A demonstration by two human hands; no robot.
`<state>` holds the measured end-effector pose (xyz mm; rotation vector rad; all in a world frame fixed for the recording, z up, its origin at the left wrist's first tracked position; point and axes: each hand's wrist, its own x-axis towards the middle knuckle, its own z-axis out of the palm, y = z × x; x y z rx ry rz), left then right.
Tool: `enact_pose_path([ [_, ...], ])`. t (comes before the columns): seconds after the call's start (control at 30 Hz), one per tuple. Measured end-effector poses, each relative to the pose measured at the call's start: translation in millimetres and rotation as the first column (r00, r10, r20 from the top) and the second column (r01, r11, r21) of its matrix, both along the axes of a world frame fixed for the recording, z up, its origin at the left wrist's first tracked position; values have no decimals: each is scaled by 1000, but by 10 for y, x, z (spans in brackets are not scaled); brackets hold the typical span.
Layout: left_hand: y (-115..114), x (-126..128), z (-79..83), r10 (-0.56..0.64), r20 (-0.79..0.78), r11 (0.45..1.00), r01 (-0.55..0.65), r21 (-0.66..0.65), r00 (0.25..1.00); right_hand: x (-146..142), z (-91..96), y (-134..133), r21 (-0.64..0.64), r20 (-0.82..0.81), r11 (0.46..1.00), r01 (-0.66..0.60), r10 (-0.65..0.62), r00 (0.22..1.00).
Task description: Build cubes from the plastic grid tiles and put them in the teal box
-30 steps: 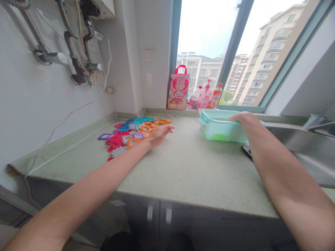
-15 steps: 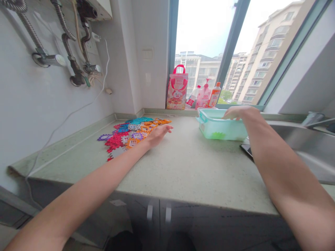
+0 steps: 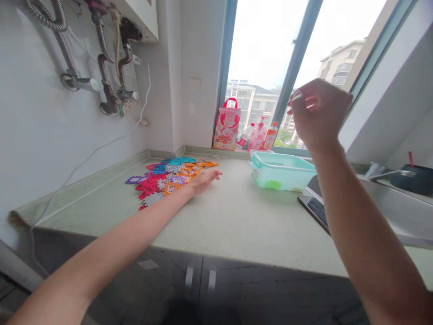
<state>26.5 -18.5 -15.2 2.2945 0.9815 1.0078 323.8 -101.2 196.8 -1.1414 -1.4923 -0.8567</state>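
My left hand (image 3: 204,180) rests on the counter at the right edge of a spread of plastic interlocking pieces (image 3: 169,179), its fingers loosely stretched out and nothing seen in them. Those pieces are red, orange, purple, grey, blue and teal, and some have window-like grids. High in front of the window is my right hand (image 3: 320,113), with fingers curled in and thumb against them. Whether it holds anything is hidden. Below it stands a translucent mint-green plastic box (image 3: 284,169), open at the top. Something bright green (image 3: 273,184) shows through its wall near the bottom.
A phone (image 3: 315,211) lies right of the box, close to the metal sink (image 3: 402,212) and its faucet (image 3: 389,173). On the windowsill are a pink bag (image 3: 227,128) and several bottles (image 3: 257,137). Pipes (image 3: 111,85) and a white cord (image 3: 101,146) run along the left wall.
My right hand has risen out of the box and up in front of the window, its fingers curled. My left hand stays beside the pieces. The view has tilted slightly.
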Motion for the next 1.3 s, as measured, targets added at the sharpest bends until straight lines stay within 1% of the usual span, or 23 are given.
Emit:
enact_pose_path([
  [0.07, 3, 4, -2, 6, -8, 1000, -6, -2, 1000, -88, -284, 55, -58, 8, 989, -138, 139, 990],
  [0.13, 4, 12, 1, 6, -32, 1000, -6, -11, 999, -145, -726, 204, -249, 67, 950, -186, 208, 976],
  [0.2, 9, 25, 1, -13, -82, 1000, 11, -15, 997, -187, -1249, 383, -467, 128, 859, -209, 300, 945],
  [0.27, 23, 39, -9, -28, -153, 1000, 29, 4, 988, -227, -1720, 528, -648, 166, 738, -189, 379, 911],
  [0.3, 33, 44, -19, -27, -187, 999, 32, 24, 982, -247, -1898, 580, -711, 174, 675, -195, 438, 882],
  [0.33, 45, 49, -31, -25, -216, 998, 36, 45, 976, -267, -2026, 621, -763, 168, 612, -209, 500, 850],
  [0.37, 55, 53, -43, -23, -239, 997, 39, 63, 971, -285, -2104, 654, -793, 150, 569, -219, 530, 835],
  [0.43, 63, 59, -59, -24, -274, 995, 50, 90, 961, -311, -2141, 708, -829, 125, 510, -229, 569, 813],
  [0.53, 16, 58, -20, -37, -373, 987, 93, 134, 927, -297, -2084, 777, -841, 104, 483, -243, 585, 804],
  [0.6, -53, 37, 75, -21, -491, 972, 132, 193, 871, -248, -2068, 810, -840, 81, 470, -270, 602, 794],
  [0.67, -136, -27, 236, 76, -595, 963, 94, 251, 800, -178, -2077, 830, -850, 58, 445, -282, 611, 789],
  [0.7, -178, -82, 337, 163, -630, 960, 26, 280, 759, -142, -2082, 835, -857, 47, 432, -280, 608, 793],
  [0.73, -217, -154, 444, 261, -653, 952, -77, 296, 711, -109, -2084, 837, -863, 36, 423, -277, 598, 801],
  [0.77, -252, -241, 553, 361, -678, 929, -187, 318, 640, -81, -2082, 837, -866, 22, 416, -277, 586, 810],
  [0.8, -283, -340, 658, 446, -710, 895, -292, 338, 545, -61, -2077, 835, -868, 8, 411, -280, 574, 818],
  [0.87, -335, -543, 836, 577, -746, 786, -472, 398, 333, -43, -2060, 831, -866, -13, 409, -290, 560, 829],
  [0.9, -360, -631, 903, 595, -759, 749, -526, 403, 265, -44, -2052, 830, -865, -15, 409, -290, 556, 831],
  [0.93, -385, -700, 954, 599, -770, 721, -567, 398, 221, -50, -2045, 830, -867, -12, 409, -285, 555, 832],
  [0.97, -413, -744, 990, 591, -781, 706, -599, 378, 205, -59, -2042, 830, -869, -6, 409, -278, 554, 833],
  [1.03, -476, -757, 1024, 549, -807, 701, -646, 303, 217, -77, -2039, 830, -873, 4, 409, -267, 554, 833],
  [1.17, -593, -598, 1000, 474, -845, 714, -670, 204, 248, -93, -2028, 814, -883, 21, 399, -246, 558, 829],
  [1.23, -606, -522, 962, 436, -853, 751, -639, 169, 287, -91, -2012, 799, -889, 28, 393, -236, 561, 827],
  [1.3, -575, -483, 913, 365, -840, 818, -569, 84, 401, -87, -1997, 782, -890, 29, 391, -235, 562, 827],
])
